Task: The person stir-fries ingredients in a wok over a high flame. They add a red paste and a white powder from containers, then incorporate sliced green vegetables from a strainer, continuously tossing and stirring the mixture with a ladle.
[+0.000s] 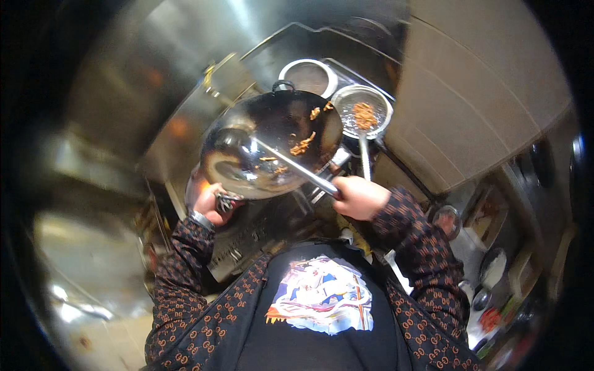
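Steel panelling [142, 80] and pale tiled walling [458, 105] border the dark metal stove [253, 235]. Over the stove's middle, 1 large round blackened-metal wok [278, 123] stands tilted, containing brown food pieces [302, 144]. Left hand [210, 204]: fingers closed on the wok's near-left handle. Right hand [362, 198]: fingers closed around 1 long silver metal utensil [297, 167], its far end inside the wok. Near the stove's far right corner: 1 round wire-mesh strainer [346, 117] holding brown food [364, 115], beside 1 white-rimmed round container [308, 62].

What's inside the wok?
Scattered brown food bits lie in the wok, and a metal ladle crosses it; whatever the ladle covers can't be seen.
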A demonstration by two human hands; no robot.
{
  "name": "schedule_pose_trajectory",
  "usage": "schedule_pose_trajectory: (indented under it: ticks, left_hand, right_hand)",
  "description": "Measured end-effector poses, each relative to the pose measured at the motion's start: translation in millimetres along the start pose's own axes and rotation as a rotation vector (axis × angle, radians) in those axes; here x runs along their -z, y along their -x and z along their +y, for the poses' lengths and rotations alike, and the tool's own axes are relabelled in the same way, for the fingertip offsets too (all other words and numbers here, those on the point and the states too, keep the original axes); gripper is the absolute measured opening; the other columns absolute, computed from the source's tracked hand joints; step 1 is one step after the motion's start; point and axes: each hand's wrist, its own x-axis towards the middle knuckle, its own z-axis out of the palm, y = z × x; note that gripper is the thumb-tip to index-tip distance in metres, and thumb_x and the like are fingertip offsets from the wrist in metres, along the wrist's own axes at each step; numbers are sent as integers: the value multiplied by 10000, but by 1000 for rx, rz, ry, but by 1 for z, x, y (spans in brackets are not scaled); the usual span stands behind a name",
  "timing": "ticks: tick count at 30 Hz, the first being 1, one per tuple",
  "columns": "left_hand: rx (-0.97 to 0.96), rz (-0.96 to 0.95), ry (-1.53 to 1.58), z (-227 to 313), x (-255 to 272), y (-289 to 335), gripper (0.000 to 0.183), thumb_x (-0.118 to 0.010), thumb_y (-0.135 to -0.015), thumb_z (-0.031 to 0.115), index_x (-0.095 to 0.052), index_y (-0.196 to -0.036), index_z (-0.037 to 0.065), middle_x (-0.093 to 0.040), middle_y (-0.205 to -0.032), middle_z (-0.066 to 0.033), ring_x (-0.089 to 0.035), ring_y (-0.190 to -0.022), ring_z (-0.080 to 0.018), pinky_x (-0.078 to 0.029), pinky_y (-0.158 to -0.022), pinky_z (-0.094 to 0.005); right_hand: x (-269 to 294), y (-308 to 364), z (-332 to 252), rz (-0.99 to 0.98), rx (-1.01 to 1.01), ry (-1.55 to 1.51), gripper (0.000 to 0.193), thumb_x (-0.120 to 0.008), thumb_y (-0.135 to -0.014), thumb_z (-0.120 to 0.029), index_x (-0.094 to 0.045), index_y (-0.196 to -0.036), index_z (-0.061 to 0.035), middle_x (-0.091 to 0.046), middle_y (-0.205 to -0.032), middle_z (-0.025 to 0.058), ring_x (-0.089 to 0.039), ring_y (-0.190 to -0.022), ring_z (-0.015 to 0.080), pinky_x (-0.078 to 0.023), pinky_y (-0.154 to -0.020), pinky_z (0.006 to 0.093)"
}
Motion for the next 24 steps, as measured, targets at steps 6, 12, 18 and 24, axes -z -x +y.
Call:
schedule_pose_trajectory:
  ticks: [6, 12, 18, 24]
  left_hand:
    - [-110, -72, 85, -114, 43, 1, 231, -430, -913, 115, -593, -916, -50, -678, -875, -181, -689, -746, -276, -583, -711, -386]
    - [-248, 173, -54, -182, 54, -23, 169, -494, -883, 64, -591, -791, -40, -664, -818, -153, -718, -794, -294, -567, -723, -389]
    - [-318, 166, 163, -233, 85, -36, 160, -510, -870, 52, -591, -745, -7, -654, -769, -127, -714, -776, -279, -547, -710, -372]
    - [-366, 223, 157, -290, 79, -79, 163, -620, -831, 144, -638, -728, 18, -620, -733, -65, -644, -679, -200, -496, -614, -351]
  right_hand:
    - [0, 41, 38, 12, -151, -85, 289, -684, -821, -153, -597, -1037, 19, -662, -842, 237, -662, -829, 399, -528, -743, 442]
    - [-49, 27, 81, 146, -187, 405, 261, -677, -854, -219, -567, -973, -14, -651, -755, 239, -644, -751, 452, -522, -674, 534]
    - [-64, 33, 65, -286, -241, 169, 352, -707, -838, -259, -596, -1048, 2, -669, -842, 236, -652, -835, 445, -517, -727, 486]
    - [-60, 5, 82, -144, -131, 463, 283, -636, -883, -219, -521, -1077, -48, -662, -785, 225, -656, -775, 438, -522, -687, 512]
